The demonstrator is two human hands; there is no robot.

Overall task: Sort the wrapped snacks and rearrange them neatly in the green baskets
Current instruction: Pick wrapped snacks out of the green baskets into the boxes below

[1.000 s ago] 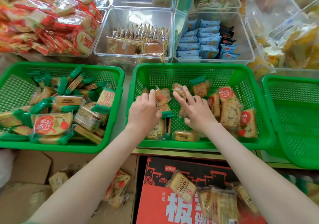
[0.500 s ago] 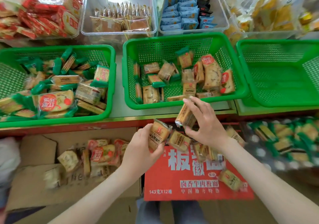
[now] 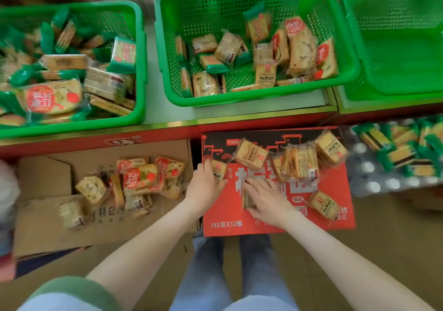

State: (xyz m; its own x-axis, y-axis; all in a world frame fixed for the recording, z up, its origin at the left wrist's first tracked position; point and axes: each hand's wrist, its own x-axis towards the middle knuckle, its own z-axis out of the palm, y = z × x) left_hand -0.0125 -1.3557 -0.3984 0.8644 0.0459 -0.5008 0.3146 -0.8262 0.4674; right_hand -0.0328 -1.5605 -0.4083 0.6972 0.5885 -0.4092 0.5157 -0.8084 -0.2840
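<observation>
Over red box (image 3: 223,216): L hand (image 3: 205,187), fingers (image 3: 204,169) round snack pkt (image 3: 219,170); R hand (image 3: 269,201), fingers (image 3: 255,184) atop blurred pkt (image 3: 247,199), grip unclear.

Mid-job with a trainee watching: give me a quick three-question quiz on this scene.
1. True or false: the left hand and right hand both touch tan packets on the red carton.
2. The red-label packets below the shelf lie on: A brown cardboard, B the red carton, C the middle basket.
3. What does the left hand grip?
Key: 1 true; 2 A; 3 a tan packet.
</observation>
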